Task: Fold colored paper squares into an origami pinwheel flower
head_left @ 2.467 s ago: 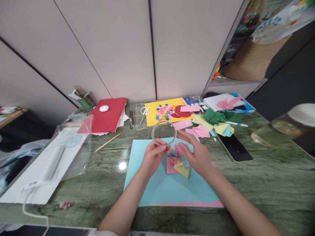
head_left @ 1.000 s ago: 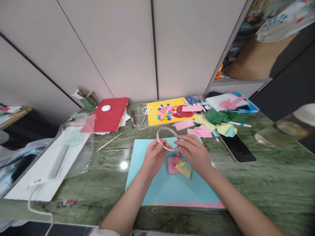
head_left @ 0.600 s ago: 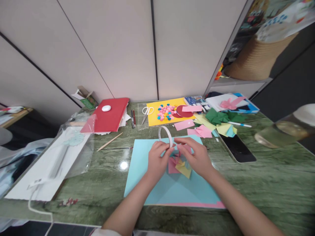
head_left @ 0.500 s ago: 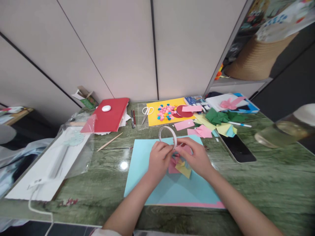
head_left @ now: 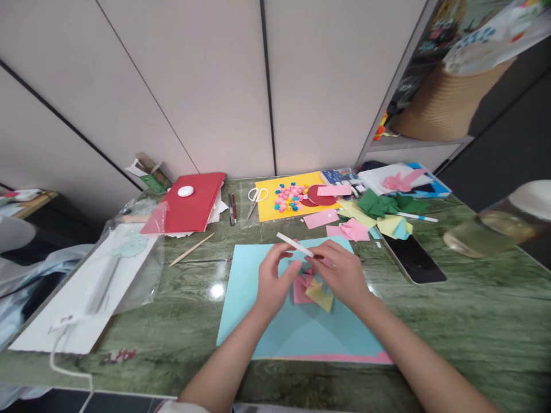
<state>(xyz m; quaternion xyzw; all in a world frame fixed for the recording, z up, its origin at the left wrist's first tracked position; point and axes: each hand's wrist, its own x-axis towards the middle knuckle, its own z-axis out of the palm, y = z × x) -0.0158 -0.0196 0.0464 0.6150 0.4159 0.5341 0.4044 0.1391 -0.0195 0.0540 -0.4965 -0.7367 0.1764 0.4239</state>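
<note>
My left hand [head_left: 274,281] and my right hand [head_left: 341,274] meet over a light blue paper sheet [head_left: 297,332] on the green table. Between their fingertips is a thin roll of tape [head_left: 295,245], seen edge-on as a white strip. My left hand curls around its near side and my right hand pinches its right end. Just beneath the hands lies a folded paper piece [head_left: 313,289] in pink, yellow and blue.
Scissors [head_left: 255,199] and a yellow sheet with small coloured beads [head_left: 289,197] lie at the back. A red folder [head_left: 189,208], pens, a wooden stick [head_left: 191,249], folded green and pink papers [head_left: 379,203], a phone [head_left: 413,259] and a glass jar [head_left: 495,226] surround the work.
The tape roll was held upright as an open ring by my left hand. It has since been tilted down to edge-on, and my right hand has come onto it.
</note>
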